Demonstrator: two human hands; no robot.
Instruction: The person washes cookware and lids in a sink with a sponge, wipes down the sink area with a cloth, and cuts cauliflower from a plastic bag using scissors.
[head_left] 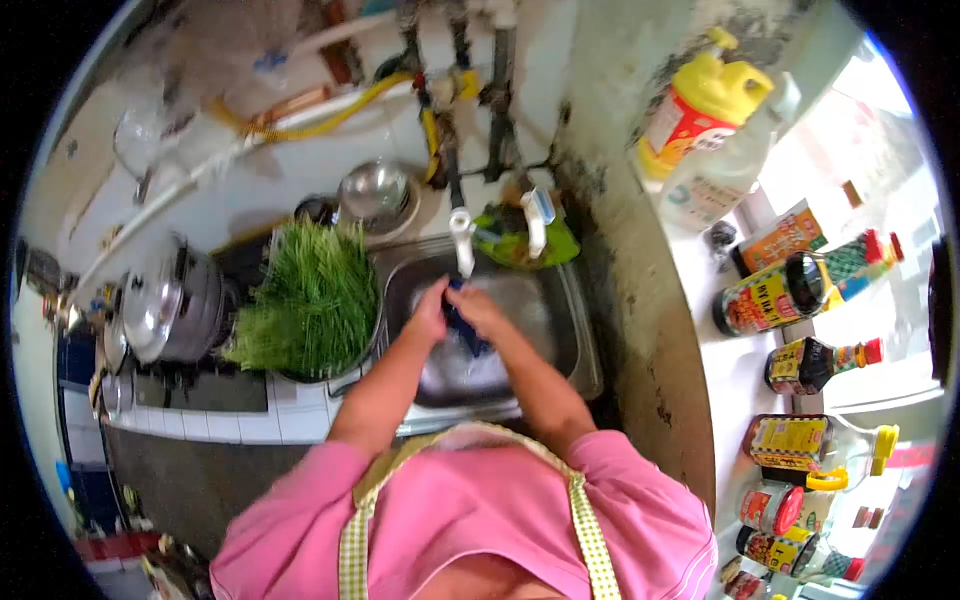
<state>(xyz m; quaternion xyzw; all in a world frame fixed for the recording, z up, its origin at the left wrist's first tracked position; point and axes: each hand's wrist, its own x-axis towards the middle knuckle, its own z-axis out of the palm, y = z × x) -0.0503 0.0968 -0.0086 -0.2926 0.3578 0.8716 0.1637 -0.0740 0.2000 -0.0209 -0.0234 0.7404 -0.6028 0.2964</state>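
Grips a dark blue cloth [468, 330] between left hand [430, 312] and right hand [480, 308], both mostly closed around its upper end, with exact finger positions too blurred to tell. Dangles the cloth within the sink [480, 385], nearer the far edge than the near one, just below a white faucet [461, 238]. Has long green stalks [312, 300] heaped beside the sink's left edge, and a lidded pot [172, 312] farther toward the left end of the counter [205, 425].
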